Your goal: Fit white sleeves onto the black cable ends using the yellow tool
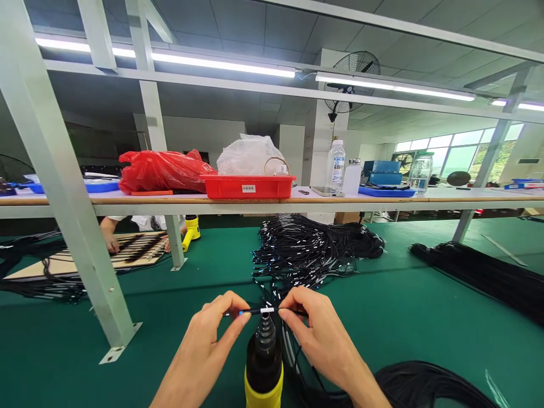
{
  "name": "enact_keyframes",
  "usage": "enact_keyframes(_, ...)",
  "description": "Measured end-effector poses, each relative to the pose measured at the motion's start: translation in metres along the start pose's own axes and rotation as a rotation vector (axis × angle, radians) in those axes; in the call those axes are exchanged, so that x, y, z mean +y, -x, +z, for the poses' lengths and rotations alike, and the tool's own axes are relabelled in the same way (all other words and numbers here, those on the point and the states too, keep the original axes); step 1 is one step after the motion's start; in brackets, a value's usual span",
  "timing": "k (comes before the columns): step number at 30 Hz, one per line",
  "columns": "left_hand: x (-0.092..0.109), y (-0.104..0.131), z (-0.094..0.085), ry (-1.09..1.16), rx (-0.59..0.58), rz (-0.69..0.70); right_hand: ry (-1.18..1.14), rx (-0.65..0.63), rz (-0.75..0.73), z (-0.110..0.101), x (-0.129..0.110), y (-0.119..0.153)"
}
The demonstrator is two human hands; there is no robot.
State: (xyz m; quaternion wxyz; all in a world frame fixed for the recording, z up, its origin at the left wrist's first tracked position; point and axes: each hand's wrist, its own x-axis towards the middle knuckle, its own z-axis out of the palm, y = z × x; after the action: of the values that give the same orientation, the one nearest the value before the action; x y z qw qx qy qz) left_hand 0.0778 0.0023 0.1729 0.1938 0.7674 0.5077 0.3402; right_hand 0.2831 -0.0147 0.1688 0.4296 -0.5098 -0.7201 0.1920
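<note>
Pinching a thin black cable [255,311] on both sides of its white sleeve [267,310]; with thumb and forefinger of the left hand [212,334] close by the blue tip [242,312], and with thumb and forefinger of the right hand [317,334] at the opposite side; holding it nearly level at the mouth of the black nozzle [266,337], on top of an upright yellow tool [264,391], by appearance a hot-air gun; cannot tell from this angle whether touching the nozzle or just above it, nor whether blowing hot. If indeed heated, could scorch or deform the white sleeve by holding it too low or too long; could burn the fingertips, gripping so near to the nozzle, by letting them slip inward; could also warm the sleeve unevenly by tilting the cable; could knock the tool over by a careless bump, or snag the cable in the loose cable bundle [314,246] behind, on the green tabletop [212,269].
</note>
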Motion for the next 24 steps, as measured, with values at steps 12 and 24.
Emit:
enact_keyframes(12,0.0,-0.001,0.001,0.04,-0.025,-0.01,0.022,-0.022,-0.028,0.0,-0.004,0.0)
enact_keyframes(24,0.007,-0.002,-0.003,0.172,0.004,-0.049,-0.047,-0.027,-0.056,-0.003,-0.006,-0.001)
